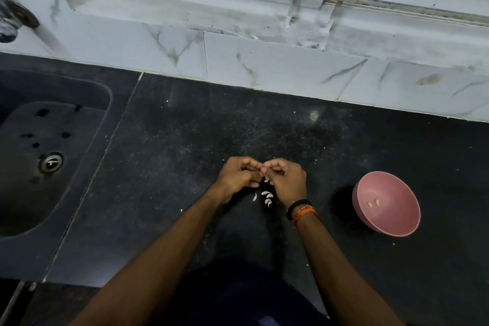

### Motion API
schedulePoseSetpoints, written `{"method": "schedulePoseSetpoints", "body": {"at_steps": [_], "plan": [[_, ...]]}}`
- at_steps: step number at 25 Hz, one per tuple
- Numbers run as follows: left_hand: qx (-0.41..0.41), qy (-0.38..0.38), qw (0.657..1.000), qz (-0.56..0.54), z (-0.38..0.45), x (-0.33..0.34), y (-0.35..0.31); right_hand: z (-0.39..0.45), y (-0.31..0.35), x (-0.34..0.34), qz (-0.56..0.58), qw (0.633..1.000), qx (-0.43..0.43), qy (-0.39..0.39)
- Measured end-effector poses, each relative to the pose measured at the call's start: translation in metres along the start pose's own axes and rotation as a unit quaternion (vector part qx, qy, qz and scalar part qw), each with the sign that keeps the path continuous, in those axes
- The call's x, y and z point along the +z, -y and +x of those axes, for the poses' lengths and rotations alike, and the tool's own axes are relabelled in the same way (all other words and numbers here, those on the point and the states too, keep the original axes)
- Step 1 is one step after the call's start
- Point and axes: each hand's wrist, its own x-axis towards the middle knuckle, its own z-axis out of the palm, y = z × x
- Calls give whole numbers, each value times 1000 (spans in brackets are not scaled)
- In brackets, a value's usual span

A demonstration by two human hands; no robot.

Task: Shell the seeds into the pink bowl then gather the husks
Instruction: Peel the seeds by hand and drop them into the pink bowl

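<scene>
Left of the pink bowl, over the dark desk: two bare hands meet fingertip to fingertip, working on something too small to see clearly, judged to be a seed.

Seed: hidden between the fingertips; its shape and colour cannot be made out. By the task, it is probably a small, light, stiff-shelled seed that slips easily, best taken at its narrow edges between thumb and forefinger so the shell can be split at the seam.

Left hand (pixel 237 177): fingers curled in tight, tips pressed against those of the other hand, apparently pinching the seed.

Right hand (pixel 287 180): fingers also curled narrow, tips meeting the left hand's; whether it holds the seed itself or only picks at the shell cannot be told. A black band and an orange thread (pixel 301 209) circle this wrist.

Husks (pixel 266 198): a few pale, curved slivers lie on the desk just below the hands, left of the pink bowl. They look thin, dry and very light, likely to scatter at a breath; sweeping them together with a flat finger would probably serve better than pinching each.

Pink bowl (pixel 404 222): well apart from the hands, tilted, with three small pale kernels (pixel 373 203) inside. The shelling seems at an early stage.

Desk (pixel 185 140): black speckled stone, dotted with tiny white flecks.

Sink (pixel 16 193): dark basin with a metal drain, far left of the pink bowl, beyond the hands.

Wall (pixel 264 66): white marbled tiles behind the pink bowl, with a grimy window ledge above.
</scene>
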Motion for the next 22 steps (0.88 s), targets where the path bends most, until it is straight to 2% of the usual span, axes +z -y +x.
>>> {"method": "schedulePoseSetpoints", "body": {"at_steps": [7,15,22], "plan": [[5,-28,996,-83,-9,5,-1,-1,1,-5,48,999,-9,21],[59,-59,995,-49,-9,6,-1,-2,6,-9,24,998,-53,15],[84,-39,993,-66,-12,3,-6,0,4,-15,27,994,-105,26]]}}
